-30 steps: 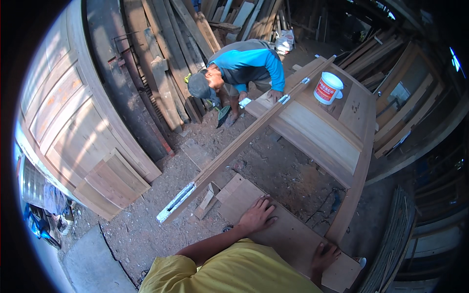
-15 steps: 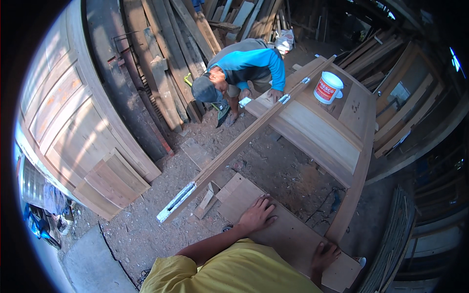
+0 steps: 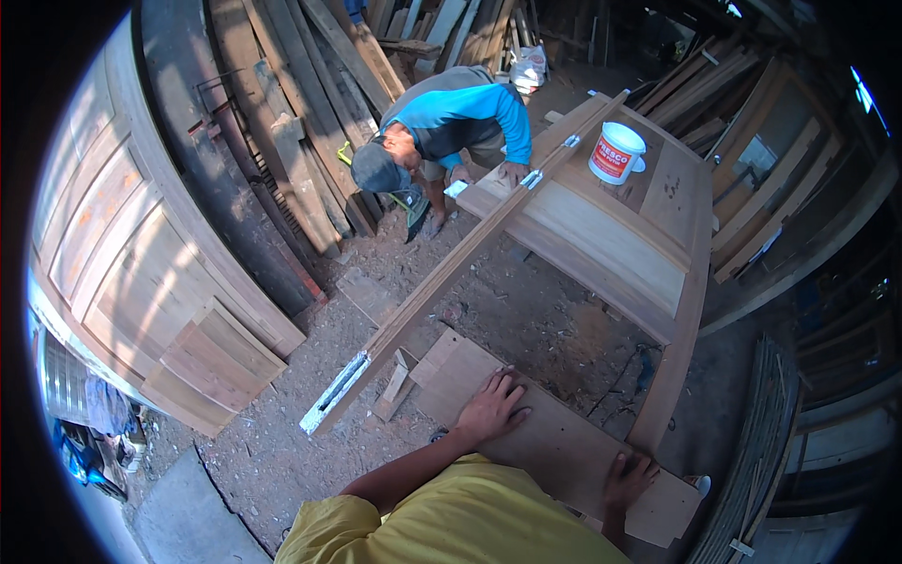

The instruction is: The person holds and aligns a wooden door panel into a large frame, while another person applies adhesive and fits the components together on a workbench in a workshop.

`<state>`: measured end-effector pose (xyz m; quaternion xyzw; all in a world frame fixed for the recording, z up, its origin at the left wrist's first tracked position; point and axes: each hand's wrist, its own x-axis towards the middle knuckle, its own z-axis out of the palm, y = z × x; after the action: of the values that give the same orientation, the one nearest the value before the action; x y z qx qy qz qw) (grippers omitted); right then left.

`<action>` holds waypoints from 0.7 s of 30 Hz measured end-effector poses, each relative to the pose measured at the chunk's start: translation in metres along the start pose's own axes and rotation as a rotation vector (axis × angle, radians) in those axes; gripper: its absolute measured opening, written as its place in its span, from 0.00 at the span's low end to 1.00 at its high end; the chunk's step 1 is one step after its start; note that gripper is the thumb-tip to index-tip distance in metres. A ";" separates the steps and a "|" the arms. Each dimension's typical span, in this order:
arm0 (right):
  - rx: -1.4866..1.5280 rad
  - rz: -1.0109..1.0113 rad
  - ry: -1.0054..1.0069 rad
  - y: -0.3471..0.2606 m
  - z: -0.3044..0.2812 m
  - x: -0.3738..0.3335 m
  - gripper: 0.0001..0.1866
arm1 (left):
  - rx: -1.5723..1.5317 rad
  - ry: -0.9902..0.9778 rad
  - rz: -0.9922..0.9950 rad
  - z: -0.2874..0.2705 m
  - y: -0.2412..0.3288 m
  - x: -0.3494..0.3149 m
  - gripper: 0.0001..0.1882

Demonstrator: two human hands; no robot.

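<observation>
So the board (image 3: 564, 461) sits right in front of the yellow shirt (image 3: 460, 512), by the near end of the door frame (image 3: 686, 282). Left hand (image 3: 490, 411) lies flat on it, grip spread and wrapped around nothing, probably just for steadying. Right hand (image 3: 628, 480) rests further along, fingers loosely bent; can't tell if that grip has the edge. White bucket (image 3: 617, 153) probably uses the frame as a handy shelf.
</observation>
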<state>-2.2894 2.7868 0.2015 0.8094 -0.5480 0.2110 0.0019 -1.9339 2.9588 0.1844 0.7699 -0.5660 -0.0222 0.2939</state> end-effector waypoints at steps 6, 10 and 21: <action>0.047 0.003 0.022 0.003 0.005 0.000 0.28 | 0.000 -0.055 -0.025 -0.002 0.001 0.001 0.29; 0.055 0.012 0.009 0.002 0.002 0.000 0.28 | 0.007 -0.036 -0.012 -0.005 0.003 0.001 0.29; 0.056 0.005 0.023 -0.002 0.001 -0.001 0.27 | 0.011 -0.020 -0.003 -0.001 0.000 -0.001 0.29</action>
<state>-2.2881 2.7881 0.2010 0.8052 -0.5440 0.2357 -0.0150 -1.9335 2.9599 0.1853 0.7720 -0.5681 -0.0273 0.2837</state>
